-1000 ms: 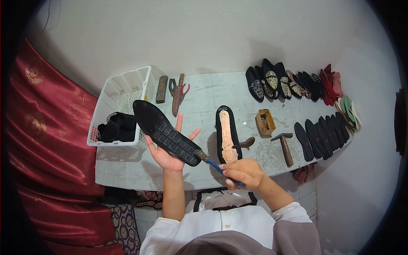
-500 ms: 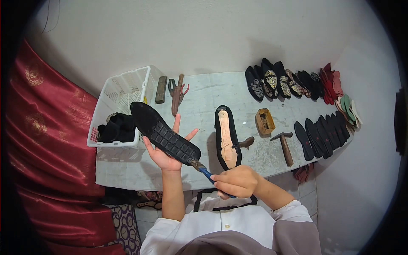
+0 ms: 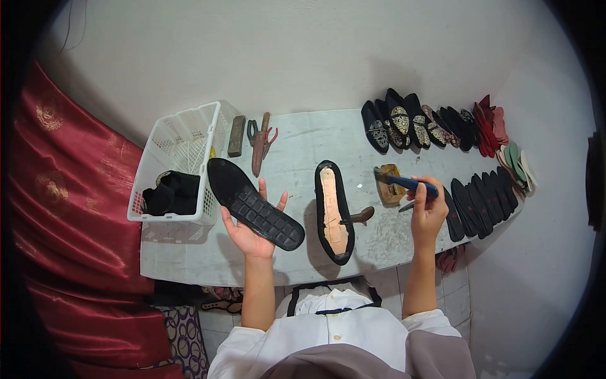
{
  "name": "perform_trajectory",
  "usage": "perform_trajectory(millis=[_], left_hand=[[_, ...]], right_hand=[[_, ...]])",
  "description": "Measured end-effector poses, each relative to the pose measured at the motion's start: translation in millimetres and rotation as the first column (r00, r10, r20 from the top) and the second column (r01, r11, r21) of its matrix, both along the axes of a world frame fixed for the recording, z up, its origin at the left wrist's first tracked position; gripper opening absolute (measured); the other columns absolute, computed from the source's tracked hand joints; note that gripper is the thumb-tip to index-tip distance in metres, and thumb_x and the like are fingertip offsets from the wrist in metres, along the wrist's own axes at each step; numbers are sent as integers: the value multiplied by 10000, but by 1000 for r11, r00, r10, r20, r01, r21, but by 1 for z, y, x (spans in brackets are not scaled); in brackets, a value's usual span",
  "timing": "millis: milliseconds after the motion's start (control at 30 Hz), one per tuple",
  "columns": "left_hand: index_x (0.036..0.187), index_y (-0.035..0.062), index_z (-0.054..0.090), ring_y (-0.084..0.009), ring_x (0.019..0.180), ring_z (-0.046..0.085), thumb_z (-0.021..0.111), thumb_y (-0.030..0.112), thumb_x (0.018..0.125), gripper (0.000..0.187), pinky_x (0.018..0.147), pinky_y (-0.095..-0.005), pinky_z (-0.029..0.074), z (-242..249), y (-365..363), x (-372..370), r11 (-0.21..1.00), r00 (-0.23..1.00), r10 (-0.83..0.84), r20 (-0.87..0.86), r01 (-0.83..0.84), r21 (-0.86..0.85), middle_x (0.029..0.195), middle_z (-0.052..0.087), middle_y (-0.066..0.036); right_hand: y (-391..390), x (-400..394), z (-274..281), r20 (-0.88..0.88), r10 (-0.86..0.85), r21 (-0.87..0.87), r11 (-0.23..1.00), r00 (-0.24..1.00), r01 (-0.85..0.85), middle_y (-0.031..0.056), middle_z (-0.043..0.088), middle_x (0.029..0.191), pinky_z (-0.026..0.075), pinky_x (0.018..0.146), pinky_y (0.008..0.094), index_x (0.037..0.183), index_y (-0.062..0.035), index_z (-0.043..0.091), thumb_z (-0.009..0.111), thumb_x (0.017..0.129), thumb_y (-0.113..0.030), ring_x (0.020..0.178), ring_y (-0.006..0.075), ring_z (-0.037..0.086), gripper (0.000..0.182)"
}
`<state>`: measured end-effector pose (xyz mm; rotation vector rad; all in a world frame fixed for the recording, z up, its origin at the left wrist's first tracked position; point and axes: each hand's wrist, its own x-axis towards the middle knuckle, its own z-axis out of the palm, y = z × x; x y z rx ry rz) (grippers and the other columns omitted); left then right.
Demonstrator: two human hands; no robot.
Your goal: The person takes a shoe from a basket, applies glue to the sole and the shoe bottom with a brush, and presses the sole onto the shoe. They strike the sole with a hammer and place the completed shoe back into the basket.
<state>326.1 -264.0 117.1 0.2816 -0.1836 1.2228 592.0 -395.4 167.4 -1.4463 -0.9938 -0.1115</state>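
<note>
On the palm of my left hand [image 3: 248,239] lies a black shoe sole [image 3: 255,205], its blocky tread pattern facing up, with the fingers spread around it. My right hand [image 3: 428,213] grips a blue-handled brush [image 3: 410,184]. The bristle end of the brush is over the small yellowish glue box [image 3: 391,192]. Between the hands, a black shoe upper [image 3: 341,189] with a pale insole [image 3: 332,202] stands bottom up on a shoe stand, whose brown foot [image 3: 362,215] shows beside it. My right hand hides most of the hammer.
A white plastic basket [image 3: 211,148] holding black shoes stands at the left. Pliers [image 3: 270,138] and a dark block [image 3: 237,136] lie beside it. Finished shoes [image 3: 398,120] line the back right, with black insoles [image 3: 480,199] in a row nearer. A red curtain [image 3: 82,208] hangs left.
My right hand has moved right with the brush, away from the sole to the glue box. The sole in my left hand has shifted slightly right and down.
</note>
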Motion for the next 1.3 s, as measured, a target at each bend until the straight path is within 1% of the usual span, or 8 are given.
perform_trajectory(millis=[233, 700, 867, 1067, 1167, 1200, 1267, 1300], left_hand=[[1257, 90, 506, -283, 1138, 509, 332, 462, 934, 522, 973, -481, 392, -12, -19, 39, 975, 986, -150, -77, 135, -174, 1222, 556, -137], [1201, 32, 508, -271, 954, 584, 433, 352, 936, 422, 851, -373, 504, -21, -21, 61, 960, 966, -71, -247, -1, -281, 1129, 576, -178], [1225, 56, 457, -189, 974, 565, 508, 238, 932, 349, 820, -331, 483, -22, -24, 55, 878, 702, 227, -675, -447, -170, 1129, 563, -87], [1161, 56, 447, -143, 913, 562, 584, 77, 890, 304, 813, -274, 456, -11, -15, 46, 832, 448, 473, -759, -510, 217, 1001, 582, -33], [989, 36, 561, -149, 870, 577, 609, -50, 821, 195, 784, -249, 458, -7, -13, 44, 763, 251, 615, -748, -431, 482, 910, 606, -36], [940, 31, 584, -150, 871, 579, 613, -85, 795, 187, 784, -250, 459, -2, -15, 46, 724, 230, 674, -702, -391, 568, 914, 609, -39], [788, 18, 628, -174, 870, 594, 606, -210, 645, 270, 789, -261, 466, 5, -20, 53, 752, 362, 658, -660, -354, 556, 901, 620, -64], [742, 33, 652, -199, 856, 604, 598, -207, 589, 290, 808, -295, 470, 7, -19, 56, 633, 270, 774, -573, -299, 714, 832, 635, -62]], right_hand=[[-4, 67, -42, 13, -171, -283, 944, 985, 168, 51, 580, 711, 444, 569, 228, 954, -9, 600, 596, 863, -118, 621, 85, 552, 142], [13, 134, -171, 170, 149, -395, 916, 974, -71, 139, 650, 961, 478, 805, 357, 933, -22, 638, 610, 753, -36, 911, 295, 623, 182], [-6, 141, -182, 200, 231, -514, 852, 952, -98, 122, 638, 1040, 419, 905, 390, 954, -72, 652, 613, 737, -54, 1030, 314, 565, 221], [-4, 111, -120, 485, 95, -323, 943, 869, 77, 115, 603, 1024, 403, 906, 390, 945, -62, 645, 608, 745, -29, 1031, 319, 521, 206], [2, 91, -89, 367, 88, -275, 961, 926, 18, 103, 591, 978, 443, 815, 341, 970, -37, 626, 590, 793, -66, 904, 248, 559, 183], [4, 81, -91, -7, 176, -234, 957, 984, -172, 55, 582, 855, 443, 651, 252, 987, -15, 607, 555, 862, -119, 709, 145, 546, 171], [4, 57, -78, -720, 474, 81, 783, 506, -617, 29, 559, 716, 383, 540, 229, 1028, -37, 598, 515, 904, -220, 585, 87, 474, 236], [7, 40, -67, -806, 533, 170, 624, 257, -763, 6, 536, 671, 329, 504, 198, 1049, -10, 586, 444, 934, -358, 537, 68, 424, 393]])
